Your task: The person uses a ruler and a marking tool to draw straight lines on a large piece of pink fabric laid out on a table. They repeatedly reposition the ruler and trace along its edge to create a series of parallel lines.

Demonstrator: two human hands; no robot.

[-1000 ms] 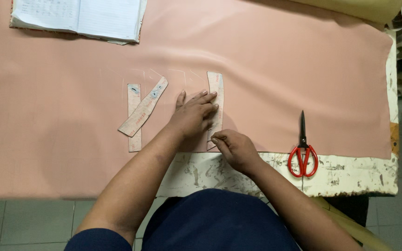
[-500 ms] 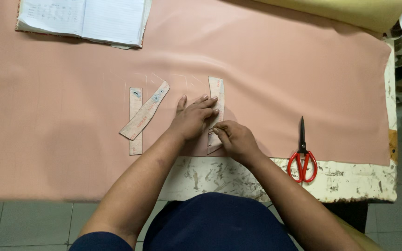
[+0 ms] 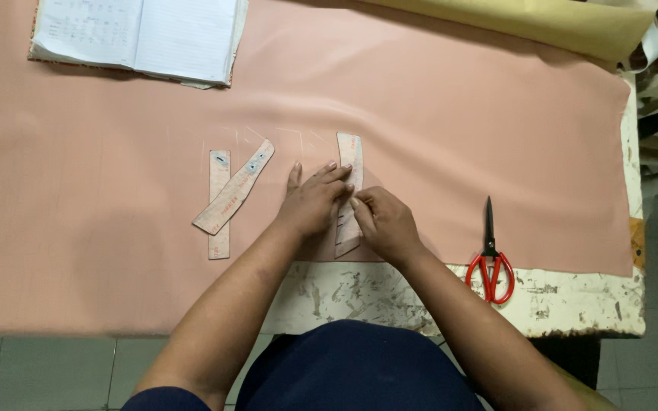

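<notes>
A narrow cardboard pattern strip lies upright on the pink fabric. My left hand presses flat on it, fingers spread across the strip. My right hand rests against the strip's right edge, fingertips pinched together as if on something small that I cannot make out. Two more pattern strips lie to the left: one straight, one tilted across it.
Red-handled scissors lie to the right, at the fabric's near edge. An open notebook sits at the far left. Yellow cloth is piled at the back right. The worn white table edge shows in front.
My right hand has slid up along the strip's right edge, from its lower end toward its middle. The left hand has stayed pressed on the strip.
</notes>
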